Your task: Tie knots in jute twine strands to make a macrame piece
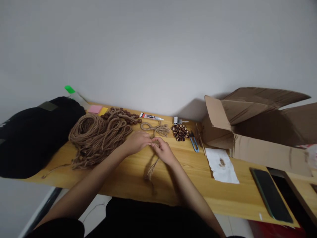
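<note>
My left hand (138,142) and my right hand (162,149) meet over the middle of the table, fingers closed on a brown twine cord (155,163). Its frayed end hangs down toward the table's front edge. Just beyond my fingertips lies a looped, wrapped rope piece with a tassel (162,130). Left of my left hand is a big heap of brown rope (99,138), with a coil on top and dark brown beads (135,116) along its back. The exact grip on the cord is partly hidden by my fingers.
A glue tube (151,116) lies at the back. Dark shell-like rings (180,132) and blue thread snips (194,142) lie to the right. Further right are a white tissue (221,167), an open cardboard box (267,150) and a phone (271,195). A black bag (42,132) sits left.
</note>
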Motion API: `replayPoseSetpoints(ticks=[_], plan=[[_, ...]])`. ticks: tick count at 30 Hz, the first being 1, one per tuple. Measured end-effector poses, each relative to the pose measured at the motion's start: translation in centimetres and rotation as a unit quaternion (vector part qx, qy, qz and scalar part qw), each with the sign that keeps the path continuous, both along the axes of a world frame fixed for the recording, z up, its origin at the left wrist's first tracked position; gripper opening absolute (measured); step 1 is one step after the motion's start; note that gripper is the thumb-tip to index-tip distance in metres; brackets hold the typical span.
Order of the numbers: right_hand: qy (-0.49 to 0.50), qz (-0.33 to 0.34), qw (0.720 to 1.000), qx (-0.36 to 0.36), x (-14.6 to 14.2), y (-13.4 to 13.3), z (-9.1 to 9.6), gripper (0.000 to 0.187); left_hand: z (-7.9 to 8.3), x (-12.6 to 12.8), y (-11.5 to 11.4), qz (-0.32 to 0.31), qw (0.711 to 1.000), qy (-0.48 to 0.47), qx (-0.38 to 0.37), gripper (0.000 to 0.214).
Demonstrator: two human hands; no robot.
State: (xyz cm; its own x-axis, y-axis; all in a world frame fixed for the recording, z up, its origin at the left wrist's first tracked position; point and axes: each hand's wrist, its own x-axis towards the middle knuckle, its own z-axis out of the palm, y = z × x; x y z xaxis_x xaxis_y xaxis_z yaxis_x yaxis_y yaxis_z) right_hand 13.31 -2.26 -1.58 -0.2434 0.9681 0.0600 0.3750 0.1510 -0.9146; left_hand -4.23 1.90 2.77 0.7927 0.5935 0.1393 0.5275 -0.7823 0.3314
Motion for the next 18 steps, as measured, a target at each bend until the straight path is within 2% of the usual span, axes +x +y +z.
replayPoseSetpoints(ticks=[6, 10, 15, 18], plan=[[0.037, 0.003, 0.999, 0.01, 0.2, -0.1, -0.6, 0.022, -0.8, 0.4, -0.8, 0.063, 0.995, -0.051, -0.054, 0.024], [0.077, -0.009, 0.997, 0.008, 0.5, -0.1, -0.2, 0.024, -1.0, 1.1, -0.8, 0.088, 0.986, -0.11, -0.085, 0.023], [0.097, -0.043, 0.994, 0.027, 0.9, 0.0, 0.2, 0.024, -1.2, 2.0, -0.4, 0.13, 0.947, -0.226, -0.187, 0.018], [0.098, -0.048, 0.994, 0.025, 1.1, -0.1, 0.3, 0.025, -1.1, 2.2, -0.2, 0.147, 0.923, -0.252, -0.249, 0.019]])
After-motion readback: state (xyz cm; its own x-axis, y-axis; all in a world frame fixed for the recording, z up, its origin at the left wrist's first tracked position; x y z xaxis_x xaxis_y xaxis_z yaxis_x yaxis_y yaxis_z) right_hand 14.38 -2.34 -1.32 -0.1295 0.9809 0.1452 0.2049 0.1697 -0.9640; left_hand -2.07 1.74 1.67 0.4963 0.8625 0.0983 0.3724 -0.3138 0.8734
